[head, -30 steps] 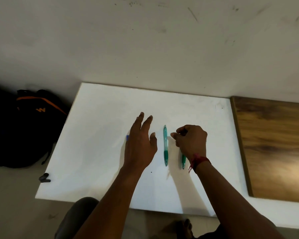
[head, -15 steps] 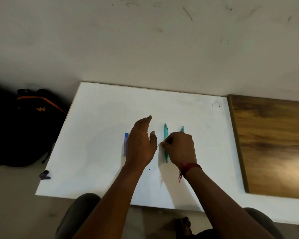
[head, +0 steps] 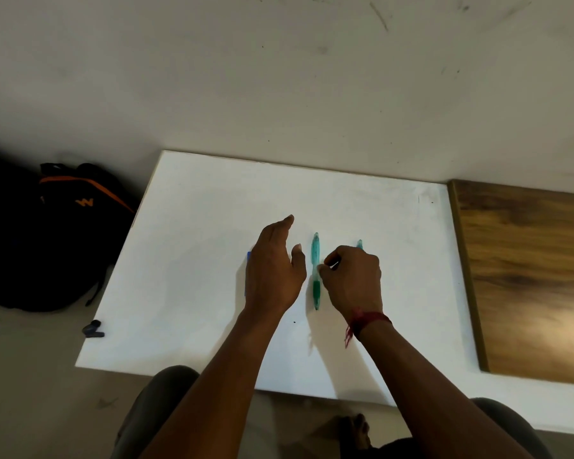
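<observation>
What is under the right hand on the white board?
Only the far tip of a teal pen pokes out beyond the right hand on the white board. The hand covers the rest of that pen.

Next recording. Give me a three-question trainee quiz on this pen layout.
1. True or false: the left hand grips a pen.
2. On the white board, the middle teal pen lies: A between the left hand and right hand; B under the left hand; C against the far edge.
3. What sits on the floor left of the board?
Key: 1 false; 2 A; 3 a black backpack.
</observation>
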